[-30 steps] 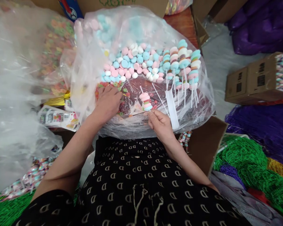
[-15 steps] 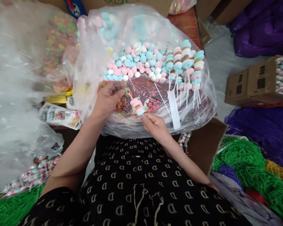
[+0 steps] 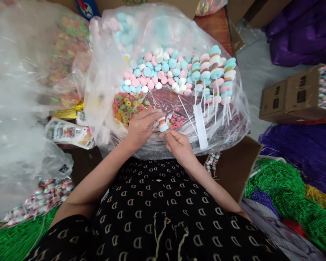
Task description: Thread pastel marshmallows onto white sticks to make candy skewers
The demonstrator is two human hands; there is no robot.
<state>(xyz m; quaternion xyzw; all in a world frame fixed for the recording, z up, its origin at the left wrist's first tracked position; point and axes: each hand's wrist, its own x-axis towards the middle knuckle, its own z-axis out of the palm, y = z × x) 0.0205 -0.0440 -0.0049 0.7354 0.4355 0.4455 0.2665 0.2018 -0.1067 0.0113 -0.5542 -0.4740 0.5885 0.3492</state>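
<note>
My right hand (image 3: pixel 178 142) is closed on the stick of a marshmallow skewer (image 3: pixel 163 125), whose pink, white and blue marshmallows alternate with thin coloured rings. Over the skewer's far end, my left hand (image 3: pixel 143 125) has its fingers pressed together; whatever they pinch is hidden. Just beyond that hand lies a heap of small ring gummies (image 3: pixel 129 105) in orange, green and yellow. A few red ring gummies (image 3: pixel 176 119) are scattered to the right of the skewer. Farther back spreads a pile of pink, blue and white marshmallows (image 3: pixel 157 69).
Several filled skewers (image 3: pixel 214 74) lie at the right of the plastic sheet (image 3: pixel 163 146), beside a bundle of white sticks (image 3: pixel 200 127). A bag of ring gummies (image 3: pixel 67 54) stands at the left. Cartons (image 3: pixel 288 92) and green tinsel strands (image 3: pixel 282 185) are on the right.
My left hand has moved right and toward me, from the ring gummies to the skewer's far end. My right hand still grips the stick, almost in place.
</note>
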